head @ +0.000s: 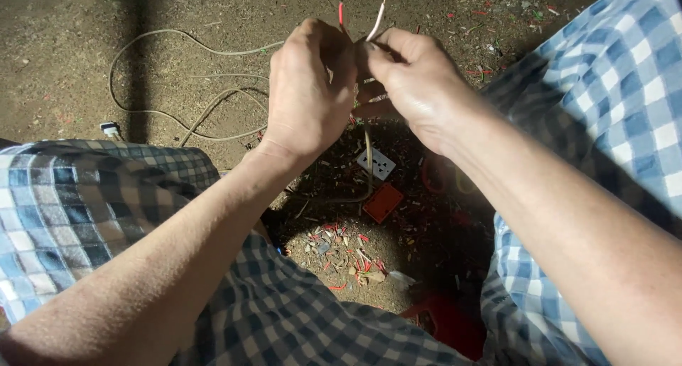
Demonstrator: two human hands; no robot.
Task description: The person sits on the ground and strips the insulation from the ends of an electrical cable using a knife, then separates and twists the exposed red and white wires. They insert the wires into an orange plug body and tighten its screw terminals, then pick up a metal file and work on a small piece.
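My left hand [309, 100] and my right hand [412, 82] are raised together above the dirt floor, fingers pinched on a thin cable. Two wire ends, one red [342, 12] and one white [377, 17], stick up from between the fingertips. The cable hangs down [368, 156] from my hands toward a white socket plate [376, 163] lying on the ground. An orange box [383, 202] lies right beside the plate. My knees in blue checked cloth frame the scene on both sides.
A long pale cable [170, 89] loops over the dirt at the upper left, ending at a small white plug [110, 129]. Red and white insulation scraps [348, 256] litter the ground between my legs. A red object [447, 323] sits at the bottom.
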